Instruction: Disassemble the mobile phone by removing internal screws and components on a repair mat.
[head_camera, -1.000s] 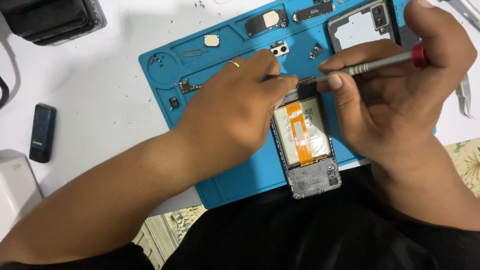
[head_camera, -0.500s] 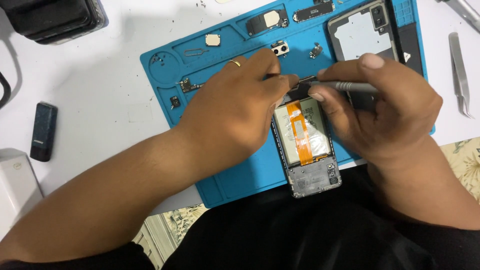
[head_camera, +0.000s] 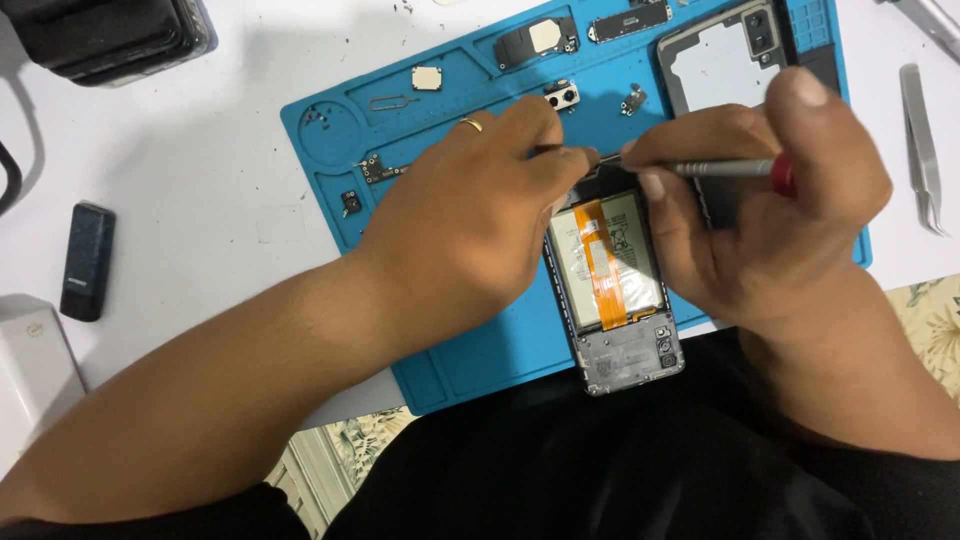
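The opened black smartphone with its back removed, pale battery and orange ribbon cable exposed (head_camera: 612, 285), lies lengthwise on the near part of the blue silicone repair mat (head_camera: 450, 350), its lower end reaching the mat's front edge. The left hand (head_camera: 465, 210), a gold ring on 1 finger, rests curled over the phone's left side with fingertips pressed at its top edge, while the right hand (head_camera: 760, 215) is closed around a slim grey metal screwdriver with a red collar (head_camera: 715, 168), its tip meeting the phone's top end beside the left fingertips. A detached rear phone cover (head_camera: 725, 55) and small loose parts sit on the mat's far side, and steel tweezers (head_camera: 922, 150) lie on the white table to the right.
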